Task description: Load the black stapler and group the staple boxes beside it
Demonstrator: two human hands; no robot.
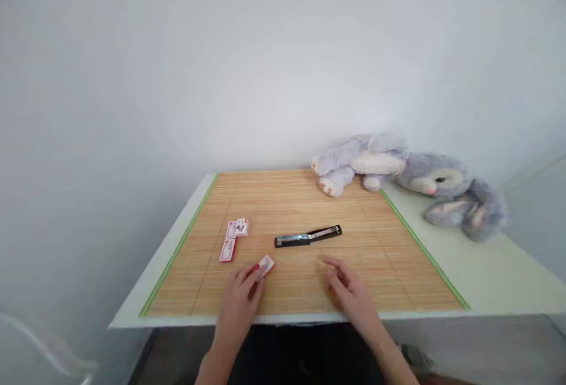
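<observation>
My left hand [244, 290] is closed on a small red-and-white staple box [266, 266] near the front of the bamboo mat. The fingers and thumb pinch its near end, and its far end shows. My right hand [347, 288] is to the right, over the front part of the mat. Its index finger reaches forward, the others are loosely bent, and nothing shows in it. Ahead of both hands lies a black and silver stapler [308, 237], spread out flat with its metal track exposed. Neither hand touches it.
Several similar red-and-white boxes [228, 250] lie grouped at the mat's left. The green-edged bamboo mat [283, 193] covers much of the white table [499, 279]. A grey plush rabbit [380, 164] lies along the back right, partly on the mat. A white wall stands behind.
</observation>
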